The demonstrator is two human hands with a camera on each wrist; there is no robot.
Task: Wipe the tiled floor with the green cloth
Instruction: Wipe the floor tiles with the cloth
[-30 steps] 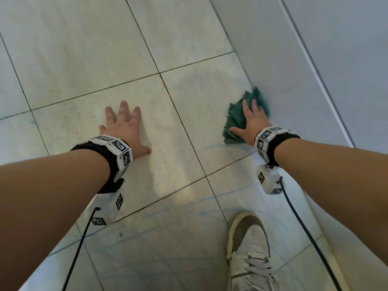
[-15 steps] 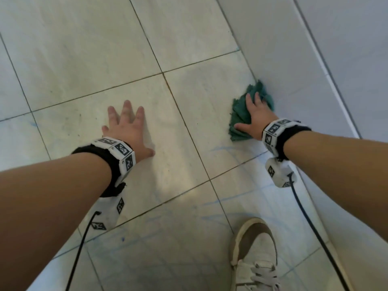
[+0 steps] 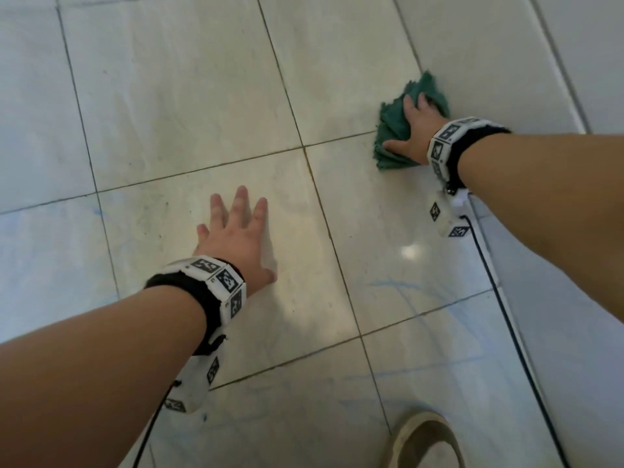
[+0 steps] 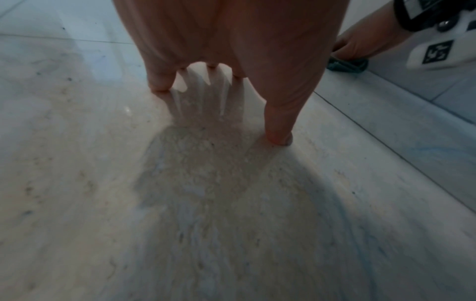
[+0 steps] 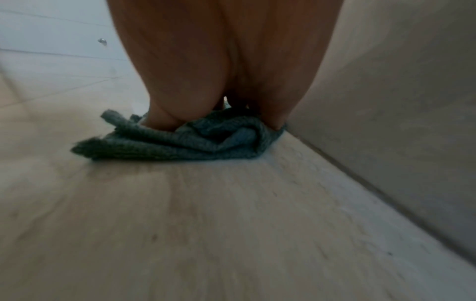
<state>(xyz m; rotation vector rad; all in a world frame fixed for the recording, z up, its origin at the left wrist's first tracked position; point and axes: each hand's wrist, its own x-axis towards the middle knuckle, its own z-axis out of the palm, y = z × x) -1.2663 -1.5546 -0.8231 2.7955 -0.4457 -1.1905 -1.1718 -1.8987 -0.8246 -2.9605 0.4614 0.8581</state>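
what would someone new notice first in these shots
The green cloth, crumpled on the floor right against the wall, with the right hand pressed flat on it. Next, the left hand spread flat on a bare tile nearer the person, propping them up. Faint blue streaks mark the tiles below.

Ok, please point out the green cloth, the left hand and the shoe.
green cloth (image 3: 393, 121), head view, bare folds left of the fingers.
left hand (image 3: 238, 239), head view, back of the hand.
shoe (image 3: 427, 440), head view, toe.

shoe (image 3: 426, 444) apparently cropped at bottom edge
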